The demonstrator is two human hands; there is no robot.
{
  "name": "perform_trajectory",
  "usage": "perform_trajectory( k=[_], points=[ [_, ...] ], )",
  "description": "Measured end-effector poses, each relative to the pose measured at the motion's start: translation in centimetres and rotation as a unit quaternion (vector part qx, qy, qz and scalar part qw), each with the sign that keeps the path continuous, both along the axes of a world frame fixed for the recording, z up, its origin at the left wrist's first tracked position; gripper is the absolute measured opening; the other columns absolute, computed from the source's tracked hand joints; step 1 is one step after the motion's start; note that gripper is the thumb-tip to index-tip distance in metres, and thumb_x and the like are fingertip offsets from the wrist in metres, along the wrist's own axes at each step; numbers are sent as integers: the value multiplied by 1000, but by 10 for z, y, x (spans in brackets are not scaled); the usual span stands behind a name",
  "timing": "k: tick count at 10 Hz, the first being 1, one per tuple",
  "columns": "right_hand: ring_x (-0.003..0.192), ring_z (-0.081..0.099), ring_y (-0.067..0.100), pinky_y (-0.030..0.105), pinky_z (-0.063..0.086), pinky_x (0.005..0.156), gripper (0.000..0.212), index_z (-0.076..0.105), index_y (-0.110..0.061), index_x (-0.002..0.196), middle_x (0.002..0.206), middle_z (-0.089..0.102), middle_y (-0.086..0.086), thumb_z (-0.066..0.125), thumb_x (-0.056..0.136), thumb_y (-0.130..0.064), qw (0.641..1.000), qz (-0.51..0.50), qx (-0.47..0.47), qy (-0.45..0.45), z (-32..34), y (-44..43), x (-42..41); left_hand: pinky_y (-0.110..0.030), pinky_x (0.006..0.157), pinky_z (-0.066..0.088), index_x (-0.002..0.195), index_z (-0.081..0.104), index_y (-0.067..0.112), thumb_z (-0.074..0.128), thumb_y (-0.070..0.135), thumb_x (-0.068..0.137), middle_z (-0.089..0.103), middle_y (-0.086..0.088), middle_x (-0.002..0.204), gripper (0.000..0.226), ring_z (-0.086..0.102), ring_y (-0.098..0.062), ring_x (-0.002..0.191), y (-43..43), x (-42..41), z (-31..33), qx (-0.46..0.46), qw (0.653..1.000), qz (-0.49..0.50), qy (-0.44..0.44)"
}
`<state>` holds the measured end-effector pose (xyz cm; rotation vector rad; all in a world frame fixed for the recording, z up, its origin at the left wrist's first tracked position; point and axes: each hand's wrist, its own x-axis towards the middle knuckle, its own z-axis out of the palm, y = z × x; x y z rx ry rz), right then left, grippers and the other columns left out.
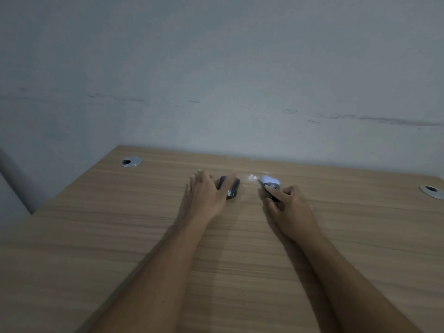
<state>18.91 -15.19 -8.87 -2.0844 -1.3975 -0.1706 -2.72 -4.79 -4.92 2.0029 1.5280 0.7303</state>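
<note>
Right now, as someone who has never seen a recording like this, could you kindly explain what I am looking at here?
This is a single picture from a camera worn on a person's head, looking forward and down, so the two bare arms reaching in from below are that person's own. They work at a wooden desk that stands against a pale wall. The left hand rests with fairly straight fingers on a dark computer mouse. The right hand has its fingers curled round a small dark object with a pale top; what it is I cannot tell. Two round metal cable ports are set into the desk near its back corners.
</note>
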Motion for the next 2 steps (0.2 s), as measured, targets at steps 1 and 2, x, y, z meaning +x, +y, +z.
perform_trajectory(
  k=[1, 2],
  points=[
    [121, 62, 20, 43, 53, 101, 45, 67, -49, 146, 126, 61, -1, 69, 102, -48, 1000, 17, -9, 3, 1, -7, -6, -53, 117, 44, 141, 57, 21, 15, 68, 110, 63, -8, 149, 71, 56, -34, 140, 14, -18, -3, 20, 999, -10, 24],
    [109, 55, 14, 30, 53, 96, 40, 71, -40, 144, 121, 59, 0, 69, 104, -39, 988, 47, 85, 117, 17, -13, -5, -45, 137, 17, 166, 39, 25, 20, 44, 117, 30, 1, 179, 57, 25, -19, 167, 27, -24, -17, 60, 989, -59, 124]
  ],
)
